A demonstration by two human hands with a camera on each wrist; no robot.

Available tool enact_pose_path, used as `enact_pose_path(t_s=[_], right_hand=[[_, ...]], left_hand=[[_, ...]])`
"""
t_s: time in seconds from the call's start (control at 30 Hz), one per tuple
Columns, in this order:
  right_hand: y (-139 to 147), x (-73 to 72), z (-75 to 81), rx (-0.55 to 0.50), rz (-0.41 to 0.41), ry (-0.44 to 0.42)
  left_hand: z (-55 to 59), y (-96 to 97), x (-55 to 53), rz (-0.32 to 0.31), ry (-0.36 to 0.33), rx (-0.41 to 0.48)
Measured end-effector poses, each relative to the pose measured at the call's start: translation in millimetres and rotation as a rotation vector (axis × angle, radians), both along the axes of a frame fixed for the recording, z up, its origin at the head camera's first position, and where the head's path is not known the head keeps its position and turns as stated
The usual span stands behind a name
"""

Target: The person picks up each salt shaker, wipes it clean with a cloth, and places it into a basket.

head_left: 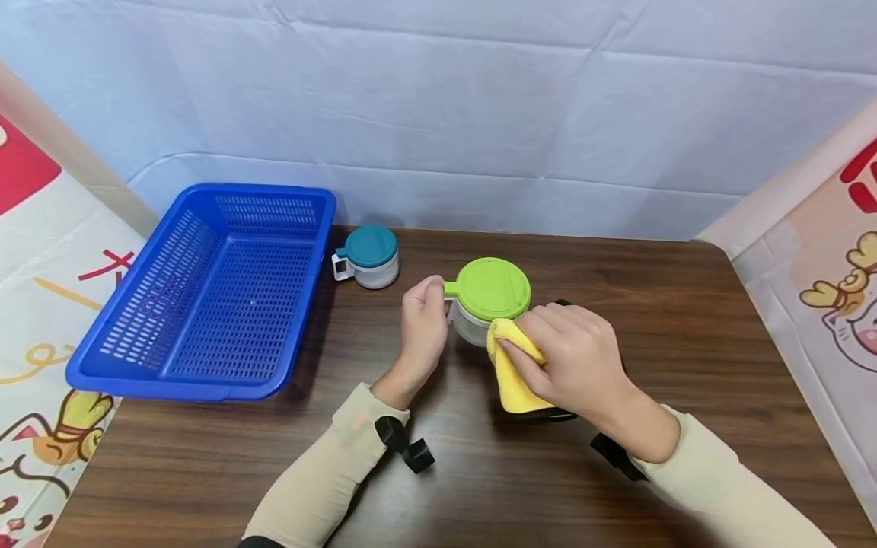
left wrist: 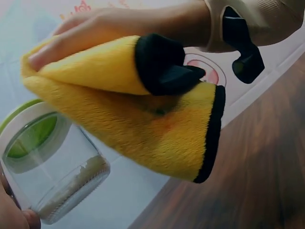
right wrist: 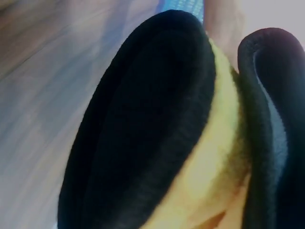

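My left hand (head_left: 426, 318) grips the handle of a clear glass jar with a bright green lid (head_left: 492, 288). In the left wrist view the glass jar (left wrist: 59, 167) looks tilted, with a little pale matter near its bottom. My right hand (head_left: 572, 354) holds a folded yellow cloth (head_left: 519, 380) with black edging, close against the jar's right side. Whether the cloth (left wrist: 143, 129) touches the glass is hard to tell. The black-edged cloth (right wrist: 205, 176) fills most of the right wrist view and hides the fingers there.
A blue perforated basket (head_left: 311, 304) stands at the left of the brown wooden table (head_left: 685, 342). Between it and my left hand sits a second jar with a teal lid (head_left: 371, 246) and a white handle. A pale sheet (head_left: 445, 114) hangs along the back edge.
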State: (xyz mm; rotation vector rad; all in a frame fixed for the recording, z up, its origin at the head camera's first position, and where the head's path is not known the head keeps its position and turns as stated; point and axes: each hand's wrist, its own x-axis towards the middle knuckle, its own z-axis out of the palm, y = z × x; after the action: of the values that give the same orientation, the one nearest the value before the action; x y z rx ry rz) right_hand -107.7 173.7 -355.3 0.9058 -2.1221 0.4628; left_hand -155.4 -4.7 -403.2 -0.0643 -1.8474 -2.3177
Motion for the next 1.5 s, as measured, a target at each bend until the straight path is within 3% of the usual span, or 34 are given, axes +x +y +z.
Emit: enact_pose_path(t_s=[0.47, 0.77, 1.0, 1.27, 1.5], right_hand=[[-40.8, 5.0, 14.0, 0.072, -0.141, -0.001], [-47.8, 4.3, 12.1, 0.091, -0.23, 0.005], [-49.3, 3.4, 10.5, 0.126, -0.292, 0.003], [-50.0, 2.7, 8.0, 0.128, -0.303, 0.012], [-47.1, 2.2, 6.9, 0.125, -0.276, 0.012]], left_hand=[[-4.6, 4.9, -1.5, -0.021, 0.059, 0.007], [-5.1, 4.5, 0.2, -0.087, 0.054, 0.05], [-5.9, 5.0, 0.5, -0.086, 0.079, -0.018], [-5.3, 4.3, 0.5, -0.051, 0.092, -0.064], [-6.2, 3.7, -0.1, -0.04, 0.082, -0.05]])
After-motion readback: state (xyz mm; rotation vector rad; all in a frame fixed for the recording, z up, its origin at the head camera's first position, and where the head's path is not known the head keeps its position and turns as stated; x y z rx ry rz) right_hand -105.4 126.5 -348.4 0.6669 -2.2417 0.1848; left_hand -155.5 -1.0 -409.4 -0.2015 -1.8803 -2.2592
